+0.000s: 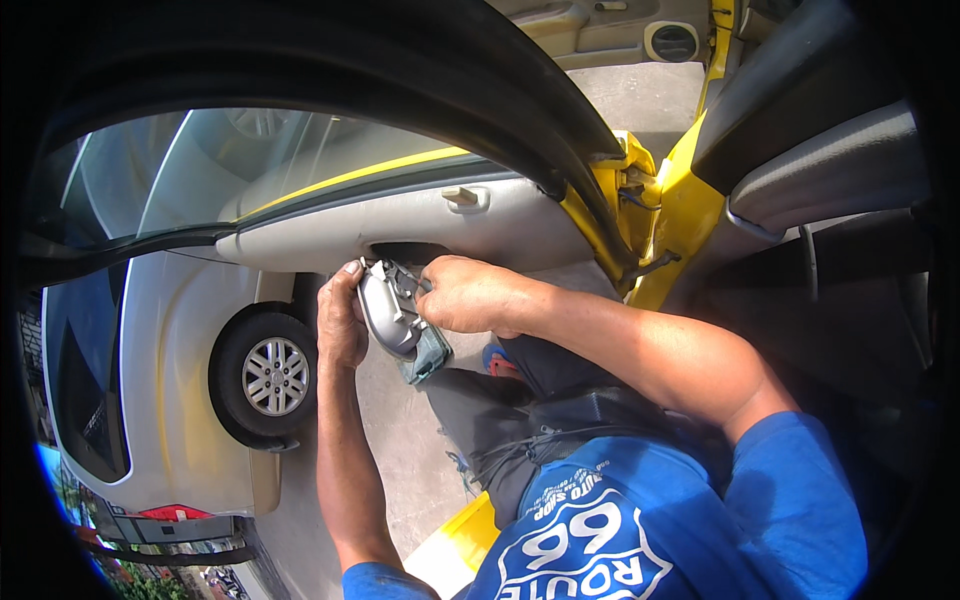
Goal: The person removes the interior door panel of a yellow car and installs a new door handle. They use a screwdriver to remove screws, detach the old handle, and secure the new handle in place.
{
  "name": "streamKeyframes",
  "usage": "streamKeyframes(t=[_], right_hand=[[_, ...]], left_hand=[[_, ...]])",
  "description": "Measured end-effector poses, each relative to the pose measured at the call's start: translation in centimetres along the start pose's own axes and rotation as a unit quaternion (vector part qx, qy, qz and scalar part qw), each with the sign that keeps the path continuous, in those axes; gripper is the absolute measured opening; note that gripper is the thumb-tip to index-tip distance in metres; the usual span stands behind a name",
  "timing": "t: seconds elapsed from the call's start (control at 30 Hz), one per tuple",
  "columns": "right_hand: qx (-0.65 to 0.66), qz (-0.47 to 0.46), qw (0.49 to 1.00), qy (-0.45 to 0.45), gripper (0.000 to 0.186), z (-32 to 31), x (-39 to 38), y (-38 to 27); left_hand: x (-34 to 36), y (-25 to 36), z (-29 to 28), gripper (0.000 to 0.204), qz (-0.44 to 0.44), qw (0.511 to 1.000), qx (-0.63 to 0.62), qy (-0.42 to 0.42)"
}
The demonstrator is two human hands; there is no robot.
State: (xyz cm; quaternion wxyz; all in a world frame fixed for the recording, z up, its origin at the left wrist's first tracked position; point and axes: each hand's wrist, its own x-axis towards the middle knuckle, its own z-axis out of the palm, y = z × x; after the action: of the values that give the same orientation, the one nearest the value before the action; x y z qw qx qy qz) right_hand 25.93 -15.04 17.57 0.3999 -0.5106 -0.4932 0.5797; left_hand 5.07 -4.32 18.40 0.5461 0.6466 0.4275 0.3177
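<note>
A silver-grey car door handle (384, 312) with small metal linkage parts along its right side is in front of me, just below the yellow car's door panel. My left hand (342, 315) is closed around its left edge, thumb near its top end. My right hand (470, 294) is closed at the linkage side, fingers curled over a small dark piece that I cannot make out. A dark green piece (430, 356) shows under the handle's lower end. Behind the hands, the beige door panel (400, 222) has a dark opening (410, 252) and a small inner pull lever (460, 197).
The yellow door frame and hinge area (640, 205) stands at the right, next to a grey seat (830, 165). A silver vehicle with a wheel (273, 376) is parked close on the left. A yellow panel (465, 530) is near my body. Concrete floor (385, 440) lies below.
</note>
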Motion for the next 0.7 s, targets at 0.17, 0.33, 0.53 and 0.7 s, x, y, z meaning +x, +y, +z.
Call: streamKeyframes(t=[0.17, 0.33, 0.53, 0.7], right_hand=[[-0.075, 0.062, 0.995, -0.025, 0.032, -1.1, -1.2, -2.0], [-0.129, 0.038, 0.990, -0.044, 0.030, -1.0, -1.1, -2.1], [-0.132, 0.006, 0.991, -0.036, 0.026, -0.9, -0.5, -1.6], [-0.170, 0.034, 0.983, -0.054, 0.024, -0.8, -0.4, -1.9]], left_hand=[[-0.1, 0.3, 0.0, 0.044, -0.007, 1.000, 0.011, -0.003], [-0.1, 0.5, 0.3, 0.043, 0.003, 1.000, 0.014, 0.006], [-0.4, 1.0, 0.6, 0.032, -0.013, 1.000, -0.009, 0.005], [-0.5, 1.2, 1.1, 0.032, -0.011, 0.999, -0.017, 0.025]])
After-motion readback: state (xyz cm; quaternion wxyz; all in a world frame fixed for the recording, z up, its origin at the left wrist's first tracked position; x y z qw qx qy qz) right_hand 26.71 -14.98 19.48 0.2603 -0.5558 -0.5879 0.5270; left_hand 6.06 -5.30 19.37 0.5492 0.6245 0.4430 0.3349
